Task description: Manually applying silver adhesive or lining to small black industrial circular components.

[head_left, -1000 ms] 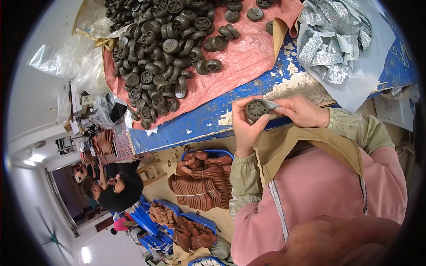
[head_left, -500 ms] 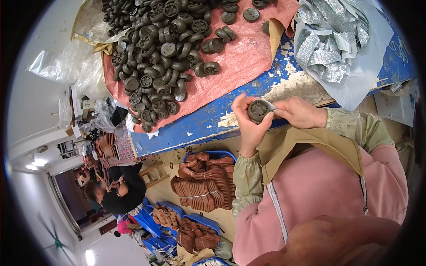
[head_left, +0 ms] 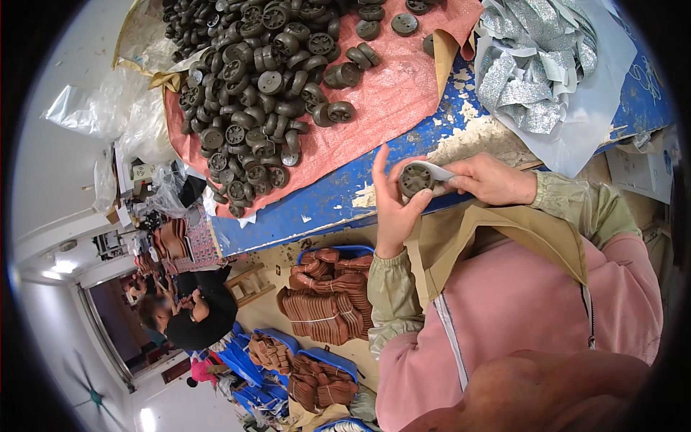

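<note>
A dark olive-grey toy-like wheel (head_left: 415, 181) with holes in its face sits in my left hand (head_left: 393, 210), the thumb along its lower edge and one finger raised clear. A pale strip (head_left: 440, 173) runs from the wheel's upper right side to my right hand (head_left: 495, 180), whose thumb and fingers pinch its free end. Both hands are just over the near edge of the blue table (head_left: 327, 216). Beyond them a large heap of similar dark wheels (head_left: 248, 93) covers a pink woven sheet (head_left: 392, 79).
Silvery glitter strips (head_left: 536, 72) with white backing lie on a pale sheet at the far right. Brown bundled pieces (head_left: 327, 306) fill blue crates on the floor at left. Another person in black (head_left: 198, 309) works farther left. A tan apron (head_left: 515, 234) covers my front.
My left hand and the wheel have shifted slightly left, with one finger now lifted. More of the pale strip shows between the wheel and my right hand.
</note>
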Demonstrator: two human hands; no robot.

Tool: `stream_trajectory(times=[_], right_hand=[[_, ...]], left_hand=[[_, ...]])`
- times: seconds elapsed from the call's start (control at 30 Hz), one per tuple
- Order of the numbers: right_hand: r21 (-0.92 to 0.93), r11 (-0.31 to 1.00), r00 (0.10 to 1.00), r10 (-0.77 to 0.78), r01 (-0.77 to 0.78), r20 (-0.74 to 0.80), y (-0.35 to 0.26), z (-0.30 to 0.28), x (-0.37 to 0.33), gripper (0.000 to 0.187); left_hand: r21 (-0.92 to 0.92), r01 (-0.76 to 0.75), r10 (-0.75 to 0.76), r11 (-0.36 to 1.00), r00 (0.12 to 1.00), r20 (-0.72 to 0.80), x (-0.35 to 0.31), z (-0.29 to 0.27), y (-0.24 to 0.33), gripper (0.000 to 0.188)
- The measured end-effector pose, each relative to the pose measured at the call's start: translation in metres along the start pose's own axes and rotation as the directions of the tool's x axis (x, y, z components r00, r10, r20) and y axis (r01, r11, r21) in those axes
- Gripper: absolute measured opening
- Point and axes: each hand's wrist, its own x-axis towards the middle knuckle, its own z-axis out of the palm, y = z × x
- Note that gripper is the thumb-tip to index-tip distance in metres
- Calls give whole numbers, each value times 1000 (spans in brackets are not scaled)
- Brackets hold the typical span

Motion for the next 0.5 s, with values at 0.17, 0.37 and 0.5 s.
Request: stream_trajectory(times=[0.17, 0.37, 0.5], right_hand=[[89, 994, 998, 67, -66, -1, 9, 5, 0, 22], [-19, 998, 999, 54, -54, -2, 6, 5, 2, 20], [-38, 999, 996, -31, 28, -85, 6, 9, 0, 21]], left_hand=[[125, -75, 84, 989, 994, -66, 0, 4, -6, 91], [168, -98, 134, 981, 967, -218, 0, 20, -15, 92], [277, -35, 93, 960, 976, -198, 1, 24, -18, 88]])
